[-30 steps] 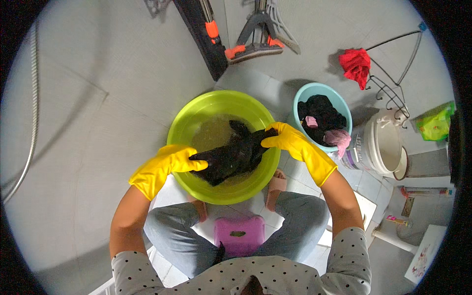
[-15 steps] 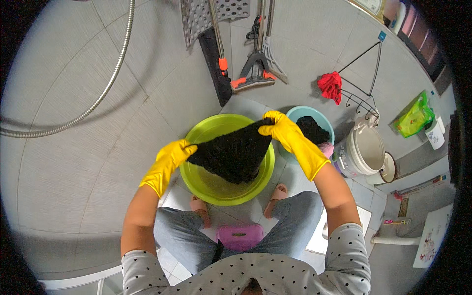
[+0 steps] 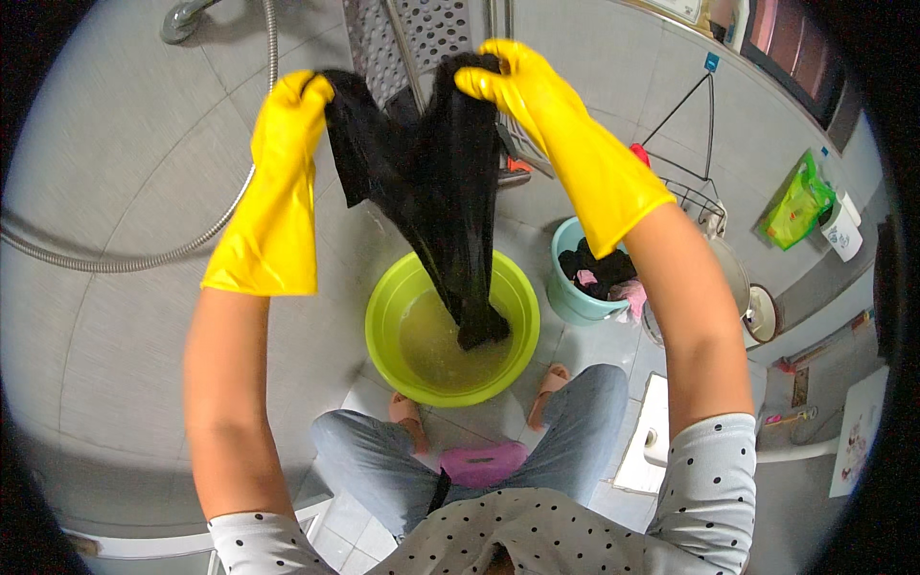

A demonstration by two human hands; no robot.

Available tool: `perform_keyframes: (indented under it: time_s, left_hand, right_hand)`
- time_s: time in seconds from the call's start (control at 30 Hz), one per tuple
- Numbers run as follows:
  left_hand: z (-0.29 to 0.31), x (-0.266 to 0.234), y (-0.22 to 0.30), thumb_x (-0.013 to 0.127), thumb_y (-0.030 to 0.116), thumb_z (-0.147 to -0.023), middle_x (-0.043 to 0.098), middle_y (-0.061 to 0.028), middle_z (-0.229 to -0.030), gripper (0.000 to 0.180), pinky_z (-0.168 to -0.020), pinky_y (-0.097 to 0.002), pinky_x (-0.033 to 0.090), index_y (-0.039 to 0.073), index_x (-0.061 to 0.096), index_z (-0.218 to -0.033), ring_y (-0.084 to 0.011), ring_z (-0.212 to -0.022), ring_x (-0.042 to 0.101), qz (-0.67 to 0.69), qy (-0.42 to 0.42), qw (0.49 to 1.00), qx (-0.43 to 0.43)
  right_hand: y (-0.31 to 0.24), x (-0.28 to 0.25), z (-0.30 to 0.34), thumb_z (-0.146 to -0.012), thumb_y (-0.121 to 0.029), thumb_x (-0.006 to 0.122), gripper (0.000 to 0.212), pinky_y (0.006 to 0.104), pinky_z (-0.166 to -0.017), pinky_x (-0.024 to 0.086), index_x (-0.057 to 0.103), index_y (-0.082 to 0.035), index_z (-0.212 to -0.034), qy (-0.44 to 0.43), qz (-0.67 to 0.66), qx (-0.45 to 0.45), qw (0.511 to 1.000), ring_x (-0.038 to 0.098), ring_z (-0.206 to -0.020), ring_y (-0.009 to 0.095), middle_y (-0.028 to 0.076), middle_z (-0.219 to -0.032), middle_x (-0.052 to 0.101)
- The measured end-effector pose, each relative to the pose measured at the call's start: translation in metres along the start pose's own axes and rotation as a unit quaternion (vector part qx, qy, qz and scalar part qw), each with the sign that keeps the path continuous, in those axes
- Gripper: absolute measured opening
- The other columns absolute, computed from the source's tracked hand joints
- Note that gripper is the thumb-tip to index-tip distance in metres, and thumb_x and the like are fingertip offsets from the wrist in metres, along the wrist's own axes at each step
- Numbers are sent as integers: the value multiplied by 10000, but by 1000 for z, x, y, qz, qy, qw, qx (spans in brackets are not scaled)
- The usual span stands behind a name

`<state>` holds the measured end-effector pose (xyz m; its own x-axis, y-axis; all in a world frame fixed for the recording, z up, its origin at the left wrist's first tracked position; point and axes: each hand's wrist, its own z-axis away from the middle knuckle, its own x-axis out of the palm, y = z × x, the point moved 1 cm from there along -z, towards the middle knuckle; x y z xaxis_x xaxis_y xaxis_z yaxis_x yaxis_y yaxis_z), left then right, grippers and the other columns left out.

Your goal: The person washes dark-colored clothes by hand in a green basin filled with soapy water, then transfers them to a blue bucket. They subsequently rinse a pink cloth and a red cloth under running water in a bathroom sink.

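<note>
Shower hose (image 3: pixel 144 254): curves across the grey tiled floor at far left, well apart from the hands.
Left hand (image 3: pixel 287 115): in a yellow rubber glove, raised high, fingers clenched around the upper left edge of the black garment.
Black garment (image 3: pixel 431 182): wet dark cloth held up between both hands, hanging down in a narrowing fold; its lower end dips into the water of the basin.
Green basin (image 3: pixel 383 316): round, lime-coloured, on the floor just beyond the person's feet, holding cloudy water.
Right hand (image 3: pixel 503 77): also in a yellow glove, raised beside the left, fingers closed tight on the garment's upper right edge.
Blue bucket (image 3: pixel 565 297): right of the basin, close beside it, holding dark and pink laundry.
Green packet (image 3: pixel 800 206): against the wall at far right.
</note>
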<state>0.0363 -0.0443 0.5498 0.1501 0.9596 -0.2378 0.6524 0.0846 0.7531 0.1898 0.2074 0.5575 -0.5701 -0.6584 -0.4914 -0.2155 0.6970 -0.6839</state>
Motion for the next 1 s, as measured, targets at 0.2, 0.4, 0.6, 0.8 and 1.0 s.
perform_keyframes:
  time_s: [0.2,0.4,0.6,0.8,1.0]
  left_hand:
    - [-122,-65,28,627,247,-903,651,-25,-747,252,-599,-275,448,20,699,-988,-105,-637,548,-162,92,975,119]
    - [-157,-33,87,608,224,-893,614,-107,-624,295,-487,-371,416,-37,647,-763,-213,-515,553,-8,165,969,183]
    - [-203,-39,134,611,242,-901,636,-91,-667,281,-518,-383,457,-26,675,-848,-244,-535,583,-123,165,961,183]
    - [-84,52,89,591,344,-922,714,-191,-940,334,-786,-463,476,25,688,-941,-324,-892,663,-304,174,917,190]
    - [29,83,-88,603,376,-863,641,-141,-1219,427,-974,-407,462,115,642,-1199,-336,-1155,584,-303,-178,936,-13]
  right_hand:
    - [-28,-1,-63,-862,-109,695,255,305,-684,498,646,9,-1083,88,-348,-67,931,614,-744,157,62,-860,693]
    - [-34,-44,-131,-849,-83,711,161,278,-616,499,686,-39,-1002,55,-394,-173,901,620,-680,138,25,-819,691]
    - [-54,-43,-154,-871,-119,698,163,285,-640,509,674,-72,-1025,7,-473,-174,864,639,-732,152,20,-853,690]
    - [22,31,-129,-865,-156,707,285,298,-714,520,662,-51,-1126,-60,-443,-94,890,640,-777,175,51,-894,693]
    - [154,100,-26,-875,-200,703,241,294,-758,495,650,-100,-1088,-272,-190,54,942,591,-827,133,26,-871,645]
